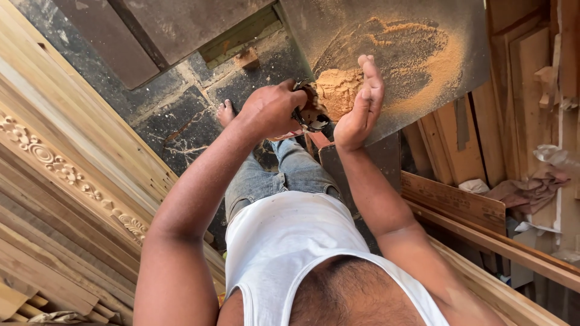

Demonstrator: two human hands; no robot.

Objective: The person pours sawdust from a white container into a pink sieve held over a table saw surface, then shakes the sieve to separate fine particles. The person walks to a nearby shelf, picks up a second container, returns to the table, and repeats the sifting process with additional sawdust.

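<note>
A heap of orange sawdust (338,90) lies near the edge of a grey board (417,36), with more dust spread thinly across it. My right hand (362,105) is flat and open, its edge against the heap at the board's rim. My left hand (272,108) is closed around a small dark container (311,115) held just below the board's edge, next to the heap. Most of the container is hidden by my fingers.
Carved wooden mouldings (54,163) and planks are stacked on the left. More planks and boards (477,205) lean on the right, with crumpled cloth (531,187) among them. Dark stone floor (175,121) and my bare foot (225,111) show below.
</note>
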